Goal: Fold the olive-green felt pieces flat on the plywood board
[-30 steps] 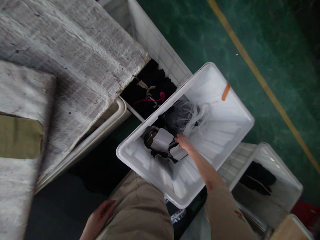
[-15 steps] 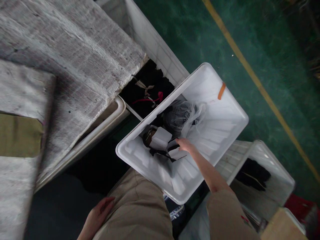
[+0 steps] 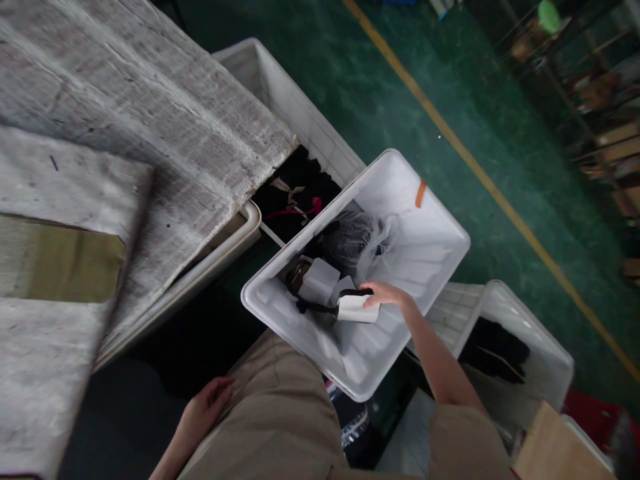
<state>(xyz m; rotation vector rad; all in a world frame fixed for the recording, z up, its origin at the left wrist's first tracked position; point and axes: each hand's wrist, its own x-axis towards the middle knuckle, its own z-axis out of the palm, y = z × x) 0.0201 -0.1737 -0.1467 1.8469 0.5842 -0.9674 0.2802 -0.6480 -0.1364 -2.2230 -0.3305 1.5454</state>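
Inside the white plastic bin [image 3: 425, 273], my right hand [image 3: 387, 293] pinches the edge of a white, flat piece with a black border [image 3: 357, 308]. A black strap [image 3: 317, 307] runs from this piece toward the bin's left side. Beside it lie more white pieces [image 3: 320, 280] over something dark and brown. Farther back in the bin is a clear plastic bag [image 3: 375, 243] with dark contents. My left hand [image 3: 207, 407] rests at my thigh, its fingers loosely bent and holding nothing.
At left stands a worn, cloth-covered table [image 3: 200, 133] with an olive fabric piece [image 3: 75, 267]. Another bin holding black cloth [image 3: 295, 193] is behind. To the right, a white bin [image 3: 545, 360] contains a black bundle [image 3: 495, 350]. Shelves [image 3: 600, 133] line the far right.
My right hand has lifted the white, black-bordered piece and drawn it slightly right, so more of its face shows. The view has shifted; my left hand stays at my thigh.
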